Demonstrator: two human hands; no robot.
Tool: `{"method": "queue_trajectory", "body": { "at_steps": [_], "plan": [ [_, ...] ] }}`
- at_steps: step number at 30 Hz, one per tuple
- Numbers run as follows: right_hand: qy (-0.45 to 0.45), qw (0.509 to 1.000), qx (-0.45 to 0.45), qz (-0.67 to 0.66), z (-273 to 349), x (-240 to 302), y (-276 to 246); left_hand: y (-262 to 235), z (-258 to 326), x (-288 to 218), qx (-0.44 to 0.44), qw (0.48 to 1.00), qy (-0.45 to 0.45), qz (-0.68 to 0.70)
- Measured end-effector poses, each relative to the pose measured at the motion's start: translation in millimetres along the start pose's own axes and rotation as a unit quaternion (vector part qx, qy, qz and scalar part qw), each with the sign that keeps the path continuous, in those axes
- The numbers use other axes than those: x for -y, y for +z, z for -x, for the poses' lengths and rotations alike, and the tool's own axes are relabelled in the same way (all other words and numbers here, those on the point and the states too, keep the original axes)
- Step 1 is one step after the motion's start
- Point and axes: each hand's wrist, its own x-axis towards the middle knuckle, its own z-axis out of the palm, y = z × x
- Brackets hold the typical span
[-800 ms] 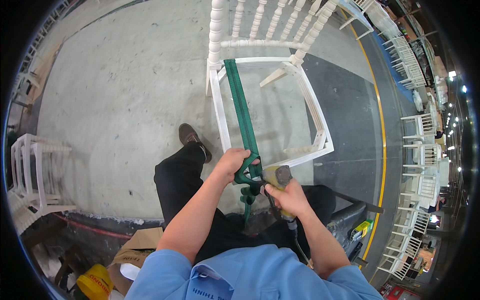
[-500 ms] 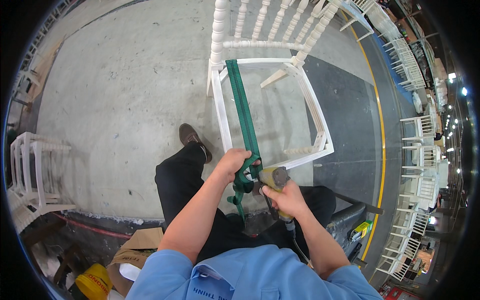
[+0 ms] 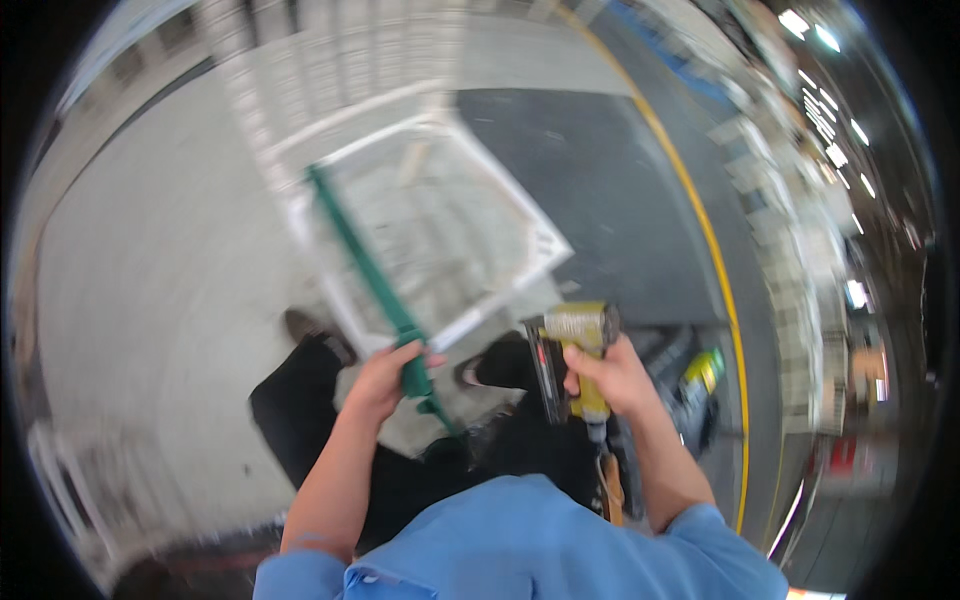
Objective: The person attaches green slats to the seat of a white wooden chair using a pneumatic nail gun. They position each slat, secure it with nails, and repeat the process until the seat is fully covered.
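In front of me stands a white wooden chair frame [image 3: 548,246] with an open seat and a spindled back, blurred by motion. A green webbing strap [image 3: 362,258] runs over the seat opening from the back rail to the front rail. My left hand [image 3: 384,380] is closed round the strap at the front rail, its loose end hanging below. My right hand [image 3: 615,378] grips a yellow air-powered staple gun [image 3: 572,325] by its handle, held right of the front rail and apart from chair and strap. A hose fitting shows beneath the handle.
A yellow floor line [image 3: 715,255] curves down the right side, with a blurred row of white chairs [image 3: 790,250] beyond it. A yellow-green package [image 3: 704,370] lies right of my right hand. Another white chair [image 3: 75,490] stands at lower left.
The staple gun has moved right, away from the strap and front rail. My left hand keeps hold of the strap. The whole view has swung, so the chair appears farther left and tilted.
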Motion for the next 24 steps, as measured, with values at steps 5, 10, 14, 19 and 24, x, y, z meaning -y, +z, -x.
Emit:
{"method": "queue_trajectory", "body": {
  "at_steps": [5, 10, 14, 19, 24],
  "plan": [
    [0.039, 0.973, -0.212, -0.086, 75, -43, -143, 21, -3, 60, -0.138, 0.977, -0.079, 0.141],
    [0.130, 0.920, -0.305, -0.211, 109, -158, -229, 39, -38, 82, -0.232, 0.929, 0.066, 0.281],
    [0.140, 0.885, -0.274, -0.349, 111, -233, -253, 43, -48, 81, -0.169, 0.932, 0.089, 0.309],
    [0.235, 0.886, -0.399, 0.027, 137, -261, -252, 50, -27, 80, -0.263, 0.926, 0.085, 0.258],
    [0.298, 0.780, -0.419, 0.358, 225, -286, -244, 29, 2, 78, -0.300, 0.923, 0.032, 0.240]
  ]
}}
